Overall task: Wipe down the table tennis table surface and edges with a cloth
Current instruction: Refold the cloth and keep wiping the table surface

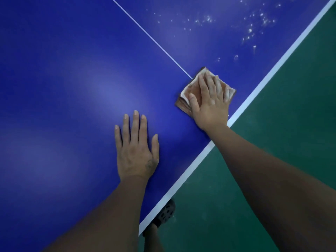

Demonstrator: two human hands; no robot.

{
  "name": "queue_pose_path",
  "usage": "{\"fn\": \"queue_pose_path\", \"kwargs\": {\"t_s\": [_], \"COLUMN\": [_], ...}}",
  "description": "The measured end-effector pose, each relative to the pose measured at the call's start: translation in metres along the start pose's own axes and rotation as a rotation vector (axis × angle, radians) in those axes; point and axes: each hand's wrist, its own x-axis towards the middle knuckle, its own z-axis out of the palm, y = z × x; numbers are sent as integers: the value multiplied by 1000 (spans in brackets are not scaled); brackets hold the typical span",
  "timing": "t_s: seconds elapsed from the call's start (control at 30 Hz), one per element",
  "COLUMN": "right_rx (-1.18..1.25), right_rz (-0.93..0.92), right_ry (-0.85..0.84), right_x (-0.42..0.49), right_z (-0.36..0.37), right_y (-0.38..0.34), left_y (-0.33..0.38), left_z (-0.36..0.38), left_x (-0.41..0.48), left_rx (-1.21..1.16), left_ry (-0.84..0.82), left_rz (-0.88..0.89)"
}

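The blue table tennis table (pixel 72 84) fills most of the view, with a thin white centre line (pixel 151 38) and a white edge stripe (pixel 269 73) running diagonally. A folded brownish cloth (pixel 185 99) lies flat near that edge, where the centre line ends. My right hand (pixel 211 102) presses on the cloth with straight, spread fingers. Flat on the bare blue surface to the left lies my left hand (pixel 136 148), fingers straight, holding nothing. White specks of dust or droplets (pixel 254 24) dot the surface beyond the cloth.
Green floor (pixel 291 133) lies past the table edge on the right. My foot in a dark perforated shoe (pixel 166 213) stands on the floor just under the near edge.
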Motion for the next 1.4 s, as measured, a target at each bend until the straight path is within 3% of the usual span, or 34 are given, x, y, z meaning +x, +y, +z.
{"fn": "queue_pose_path", "kwargs": {"t_s": [0.27, 0.6, 0.77, 0.97, 1.1, 1.4], "right_rx": [4, 1, -26, -11, -4, -18], "right_rz": [-16, -123, -165, -61, -68, -490], "right_ry": [-24, -15, -30, -47, -64, -148], "right_x": [51, -76, -1, 96, 114, 30], "right_z": [0, 1, -9, -6, -7, -14], "right_y": [19, 30, 58, 57, 58, 66], "left_y": [-1, -5, -3, -4, -5, -2], "left_z": [5, 11, 11, 12, 11, 8], "left_x": [1, -2, -1, -2, 0, 0], "left_rx": [-17, -25, -50, -60, -61, -51], "left_ry": [22, 15, 4, -2, -19, -65], "left_rz": [-18, -12, -17, -11, -17, -26]}}
